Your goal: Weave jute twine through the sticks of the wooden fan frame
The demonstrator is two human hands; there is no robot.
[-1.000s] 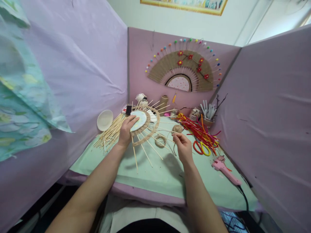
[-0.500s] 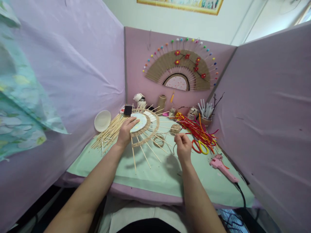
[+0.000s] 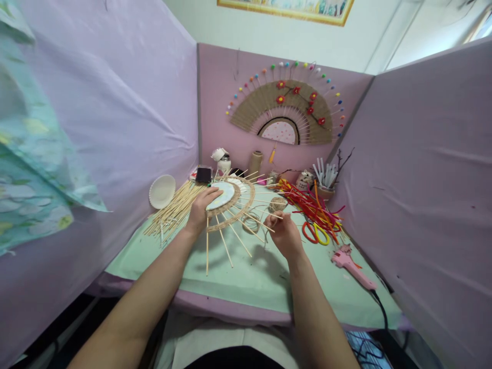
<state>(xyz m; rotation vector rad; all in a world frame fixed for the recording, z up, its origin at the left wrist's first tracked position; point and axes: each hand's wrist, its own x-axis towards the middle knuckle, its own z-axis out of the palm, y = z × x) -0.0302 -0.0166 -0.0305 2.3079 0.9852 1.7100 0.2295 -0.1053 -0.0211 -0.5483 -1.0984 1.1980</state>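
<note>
My left hand (image 3: pixel 200 209) grips the edge of a half-round fan frame (image 3: pixel 250 201), thumb and fingers over its pale blue centre. Thin wooden sticks spread outward from that centre, with bands of woven twine across them. My right hand (image 3: pixel 285 233) is closed at the stick tips on the right side, its fingers pinching a strand of twine. A loose loop of twine (image 3: pixel 251 223) hangs below the frame, and a ball of twine (image 3: pixel 277 204) lies just behind my right hand.
Bundled wooden sticks (image 3: pixel 172 207) and a white paper plate (image 3: pixel 162 191) lie left. On the right are red and yellow pipe cleaners (image 3: pixel 307 204), scissors (image 3: pixel 315 233) and a pink glue gun (image 3: pixel 351 266) with a cord. A finished fan (image 3: pixel 292 110) hangs on the back panel.
My right hand has moved left and turned, bringing its fingers in among the stick tips. The fan frame has shifted and tilted slightly in my left hand.
</note>
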